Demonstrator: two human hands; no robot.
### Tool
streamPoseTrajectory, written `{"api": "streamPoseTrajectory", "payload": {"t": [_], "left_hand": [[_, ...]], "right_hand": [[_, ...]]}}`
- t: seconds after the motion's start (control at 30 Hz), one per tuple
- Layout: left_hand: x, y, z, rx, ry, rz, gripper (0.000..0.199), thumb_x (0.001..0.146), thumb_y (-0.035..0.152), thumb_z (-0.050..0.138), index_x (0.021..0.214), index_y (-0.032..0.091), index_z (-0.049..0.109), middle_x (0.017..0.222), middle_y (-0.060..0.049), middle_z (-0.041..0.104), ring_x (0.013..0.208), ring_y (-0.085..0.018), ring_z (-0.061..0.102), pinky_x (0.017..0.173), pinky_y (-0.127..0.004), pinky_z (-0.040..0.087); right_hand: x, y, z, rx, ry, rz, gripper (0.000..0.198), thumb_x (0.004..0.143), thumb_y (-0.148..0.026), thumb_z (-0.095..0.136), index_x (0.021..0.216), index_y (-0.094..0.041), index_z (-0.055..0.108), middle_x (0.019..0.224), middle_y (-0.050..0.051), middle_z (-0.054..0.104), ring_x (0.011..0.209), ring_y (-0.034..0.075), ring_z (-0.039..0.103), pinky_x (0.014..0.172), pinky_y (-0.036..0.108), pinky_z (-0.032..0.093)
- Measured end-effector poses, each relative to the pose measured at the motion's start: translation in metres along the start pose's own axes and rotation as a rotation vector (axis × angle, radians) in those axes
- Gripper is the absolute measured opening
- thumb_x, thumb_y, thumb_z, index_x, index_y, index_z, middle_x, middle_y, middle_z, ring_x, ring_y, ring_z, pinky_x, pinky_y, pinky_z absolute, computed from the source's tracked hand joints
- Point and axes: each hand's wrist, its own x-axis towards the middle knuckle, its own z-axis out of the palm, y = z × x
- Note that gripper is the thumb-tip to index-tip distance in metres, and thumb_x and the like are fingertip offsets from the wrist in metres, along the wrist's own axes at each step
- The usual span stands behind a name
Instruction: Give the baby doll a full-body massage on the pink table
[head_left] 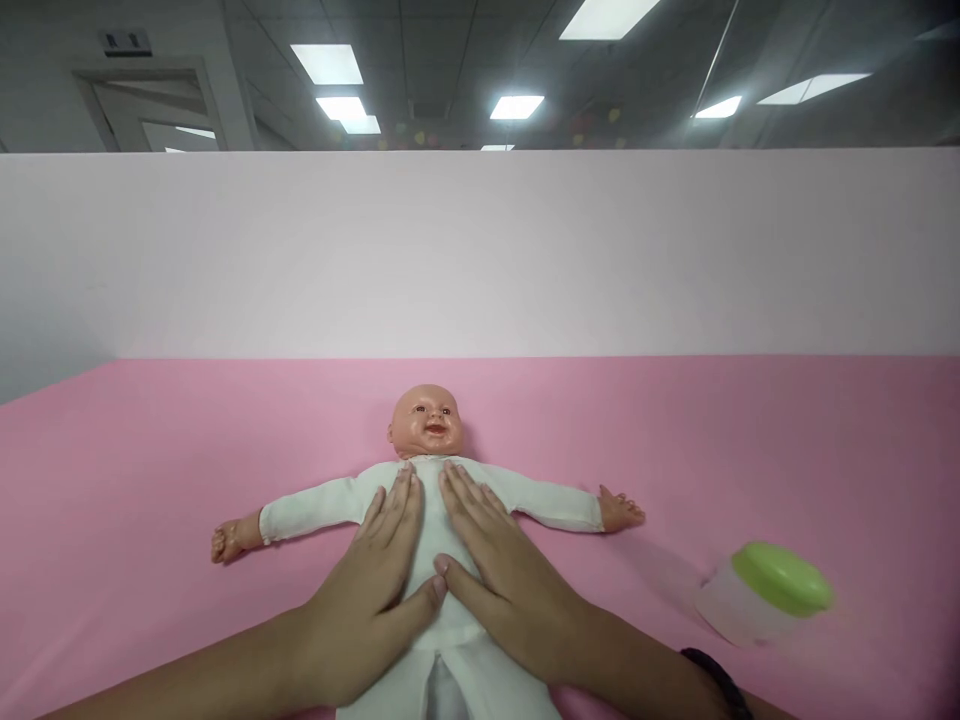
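Note:
A baby doll (428, 530) in a white cloth suit lies on its back, head away from me, both arms stretched out sideways. My left hand (375, 590) rests flat on the left side of its chest and belly, fingers pointing toward its shoulder. On the other side of the chest lies my right hand (510, 580), also flat with fingers extended. The two thumbs meet or nearly touch over the doll's middle. Neither hand grips anything. The doll's lower legs run out of view at the bottom edge.
The doll lies on a pink surface (150, 480). To the right is a translucent container with a green lid (781, 580). A pale partition (480, 250) rises behind the surface. Beyond it are a door frame (146, 105) and lit ceiling panels (327, 64).

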Motion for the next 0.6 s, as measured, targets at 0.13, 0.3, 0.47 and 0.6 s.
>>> {"api": "streamPoseTrajectory", "payload": {"t": [0.13, 0.3, 0.47, 0.6], "left_hand": [[-0.007, -0.007, 0.008, 0.039, 0.155, -0.02, 0.076, 0.102, 0.036, 0.046, 0.16, 0.026, -0.002, 0.163, -0.01, 0.004, 0.148, -0.035, 0.009, 0.115, -0.06, 0.028], [-0.007, 0.0, 0.001, 0.081, 0.231, 0.392, 0.072, 0.094, 0.006, 0.043, 0.16, 0.024, 0.018, 0.148, -0.008, 0.049, 0.137, -0.02, 0.045, 0.118, -0.038, 0.036], [-0.002, -0.001, -0.003, 0.05, 0.149, 0.307, 0.07, 0.097, 0.015, 0.043, 0.16, 0.027, 0.015, 0.157, -0.006, 0.036, 0.146, -0.025, 0.03, 0.121, -0.052, 0.024], [0.0, -0.009, 0.001, 0.03, 0.102, 0.12, 0.068, 0.102, 0.035, 0.044, 0.16, 0.029, 0.008, 0.164, -0.005, 0.01, 0.15, -0.032, 0.007, 0.117, -0.062, 0.017]], "right_hand": [[-0.01, 0.005, 0.01, -0.136, 0.192, 0.058, 0.074, 0.101, -0.048, 0.041, 0.156, -0.002, 0.021, 0.16, 0.018, 0.019, 0.149, 0.032, 0.022, 0.118, 0.054, 0.034], [-0.017, 0.006, 0.016, -0.199, 0.477, -0.341, 0.044, 0.095, -0.014, 0.044, 0.136, -0.007, 0.058, 0.139, 0.015, 0.056, 0.134, 0.023, 0.051, 0.113, 0.04, 0.045], [-0.01, 0.006, 0.01, -0.093, 0.341, -0.268, 0.05, 0.099, -0.023, 0.045, 0.147, -0.009, 0.046, 0.149, 0.014, 0.046, 0.141, 0.021, 0.042, 0.116, 0.04, 0.041], [-0.007, 0.011, 0.007, -0.093, 0.172, -0.111, 0.065, 0.102, -0.038, 0.042, 0.159, -0.017, 0.018, 0.161, 0.01, 0.02, 0.15, 0.026, 0.019, 0.119, 0.052, 0.031]]}}
